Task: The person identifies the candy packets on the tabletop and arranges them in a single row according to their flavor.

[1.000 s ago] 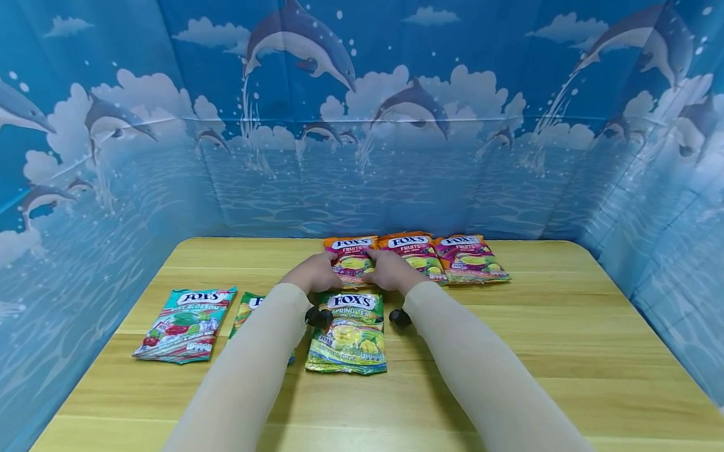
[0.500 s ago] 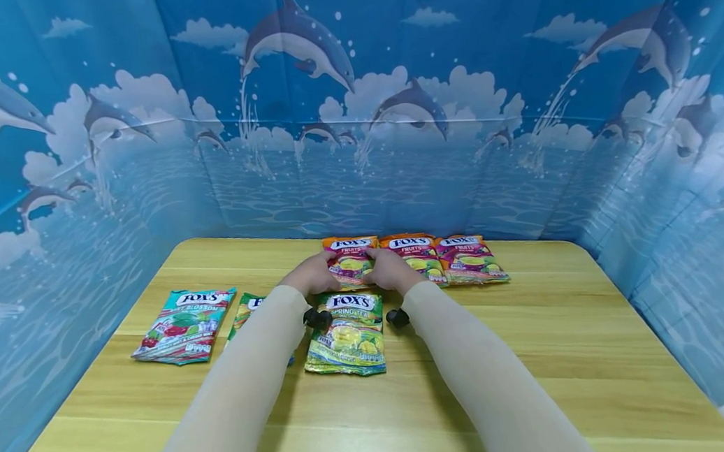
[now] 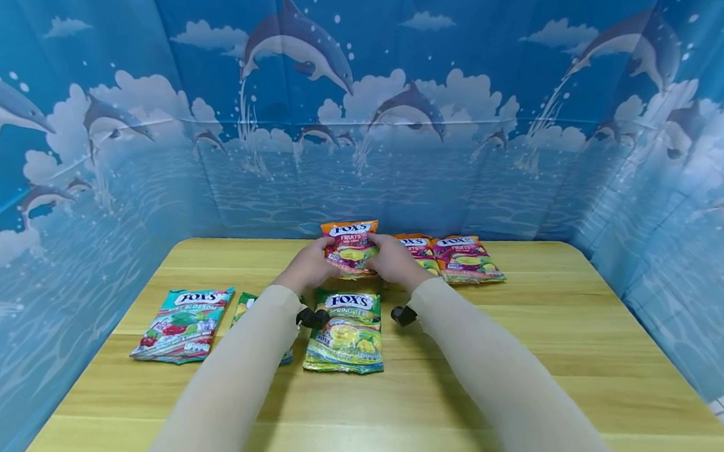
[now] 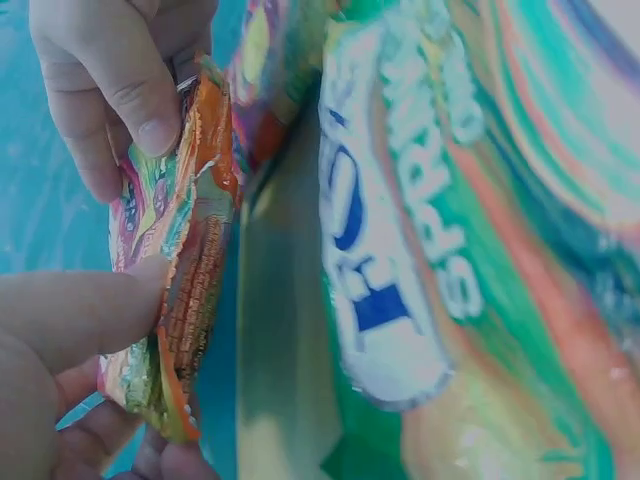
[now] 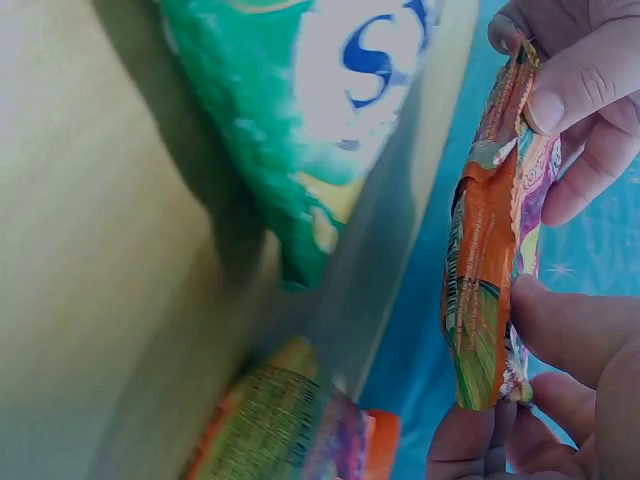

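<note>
Between both hands, a FOX'S Fruits candy bag [image 3: 350, 249] in orange and purple is held up off the table. My left hand [image 3: 309, 266] pinches its left edge, thumb on the front. On the opposite edge, my right hand [image 3: 396, 260] grips it the same way. Both wrist views show the candy bag [image 4: 190, 270] edge-on, with fingers behind it and a thumb [image 5: 575, 325] on its face. Below the hands lies a green-yellow Spring Tea candy bag [image 3: 346, 333]. Two more Fruits bags lie right of the hands; the nearer one [image 3: 423, 253] is partly hidden by my right hand.
The far Fruits bag [image 3: 467, 259] lies on the wooden table [image 3: 535, 354] near its back edge. A teal and red FOX'S bag [image 3: 186, 326] lies at left. Beside it, another green bag [image 3: 244, 306] is mostly covered by my left arm. A dolphin-print curtain [image 3: 345, 164] hangs behind.
The left Fruits bag, lying flat between the hands before, is now raised and tilted upright in both hands. The hands have risen slightly with it; the other bags stay in place.
</note>
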{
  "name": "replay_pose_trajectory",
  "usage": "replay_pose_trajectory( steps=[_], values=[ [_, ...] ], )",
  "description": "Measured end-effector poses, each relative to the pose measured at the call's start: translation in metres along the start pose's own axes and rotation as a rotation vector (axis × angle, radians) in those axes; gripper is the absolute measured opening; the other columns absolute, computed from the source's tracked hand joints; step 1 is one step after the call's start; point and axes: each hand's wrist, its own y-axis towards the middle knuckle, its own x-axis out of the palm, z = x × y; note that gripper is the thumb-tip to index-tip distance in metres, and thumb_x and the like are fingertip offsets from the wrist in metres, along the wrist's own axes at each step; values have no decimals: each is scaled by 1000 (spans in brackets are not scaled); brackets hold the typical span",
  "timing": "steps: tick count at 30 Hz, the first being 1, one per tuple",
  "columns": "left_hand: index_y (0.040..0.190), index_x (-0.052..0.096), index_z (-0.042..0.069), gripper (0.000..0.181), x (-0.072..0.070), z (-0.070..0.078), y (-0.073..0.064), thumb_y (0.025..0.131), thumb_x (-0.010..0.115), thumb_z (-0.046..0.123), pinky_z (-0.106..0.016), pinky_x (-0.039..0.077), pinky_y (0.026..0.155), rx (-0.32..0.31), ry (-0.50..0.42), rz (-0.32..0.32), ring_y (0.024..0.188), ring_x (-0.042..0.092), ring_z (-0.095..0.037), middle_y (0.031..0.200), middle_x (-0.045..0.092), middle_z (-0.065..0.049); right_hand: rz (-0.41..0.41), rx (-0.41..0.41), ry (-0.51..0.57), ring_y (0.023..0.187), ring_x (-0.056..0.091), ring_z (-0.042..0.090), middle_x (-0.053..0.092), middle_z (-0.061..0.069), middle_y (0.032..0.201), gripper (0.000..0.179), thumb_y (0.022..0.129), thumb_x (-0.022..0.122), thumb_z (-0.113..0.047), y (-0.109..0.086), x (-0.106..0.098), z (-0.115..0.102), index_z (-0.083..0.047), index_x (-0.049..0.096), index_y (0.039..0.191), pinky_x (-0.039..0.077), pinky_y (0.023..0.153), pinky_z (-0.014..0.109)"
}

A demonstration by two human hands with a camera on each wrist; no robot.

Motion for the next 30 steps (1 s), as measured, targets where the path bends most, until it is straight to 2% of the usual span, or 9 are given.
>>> replay_pose_trajectory(
  steps=[6, 9, 11, 13, 15, 17, 21, 24, 30],
  values=[
    [165, 36, 25, 83, -5, 13, -16, 95, 80, 32, -53, 52, 107, 68, -98, 10, 134, 52, -31, 171, 33, -9, 20, -44, 50, 64, 60, 21, 40, 8, 167, 73, 101, 72, -19, -16, -19, -1, -22, 38, 165, 52, 61, 32],
    [164, 39, 29, 78, -4, 20, -25, 97, 78, 38, -45, 58, 86, 100, -136, 27, 97, 61, -24, 167, 40, -9, -3, -48, 92, 77, 67, 24, 44, 8, 163, 72, 102, 71, -23, -27, -32, -1, -23, 37, 165, 54, 64, 35],
    [163, 41, 30, 75, -2, 25, -30, 97, 77, 38, -39, 54, 67, 116, -163, 28, 70, 52, -21, 162, 45, -9, -21, -31, 134, 83, 67, 24, 43, 8, 163, 73, 102, 71, -24, -36, -40, 1, -25, 36, 165, 56, 67, 39],
    [162, 41, 30, 74, 1, 30, -35, 98, 77, 36, -35, 51, 59, 132, -193, 13, 63, 50, -18, 158, 49, -9, -28, -10, 163, 85, 65, 27, 42, 9, 164, 75, 101, 72, -25, -46, -47, 3, -27, 35, 166, 57, 70, 44],
    [163, 40, 29, 76, 6, 35, -40, 97, 78, 34, -33, 53, 62, 148, -214, -5, 75, 60, -17, 159, 48, -7, -26, 0, 160, 97, 67, 27, 39, 10, 167, 76, 101, 72, -26, -55, -54, 5, -26, 33, 166, 60, 77, 46],
    [164, 37, 28, 80, 10, 40, -44, 96, 79, 33, -33, 57, 72, 164, -227, -26, 97, 65, -19, 160, 47, -6, -21, 4, 133, 119, 65, 31, 40, 11, 167, 77, 101, 73, -27, -63, -60, 9, -25, 33, 167, 60, 88, 49],
    [166, 34, 27, 86, 19, 49, -52, 95, 82, 31, -37, 59, 86, 171, -235, -63, 122, 62, -28, 158, 47, -8, -30, 0, 73, 151, 42, 36, 37, 14, 169, 77, 100, 73, -28, -78, -69, 19, -20, 34, 167, 54, 108, 53],
    [167, 32, 27, 90, 27, 54, -57, 93, 83, 30, -40, 58, 89, 170, -228, -91, 125, 61, -30, 154, 49, -11, -53, -5, 51, 153, 40, 38, 38, 15, 168, 78, 100, 73, -27, -90, -74, 28, -19, 34, 167, 53, 108, 52],
    [168, 30, 22, 96, 44, 60, -65, 91, 85, 37, -46, 56, 101, 178, -154, -143, 130, 59, -28, 151, 54, -10, -73, -8, 18, 132, 58, 37, 44, 19, 162, 78, 100, 75, -26, -112, -80, 44, -16, 35, 166, 60, 90, 40]
  ],
)
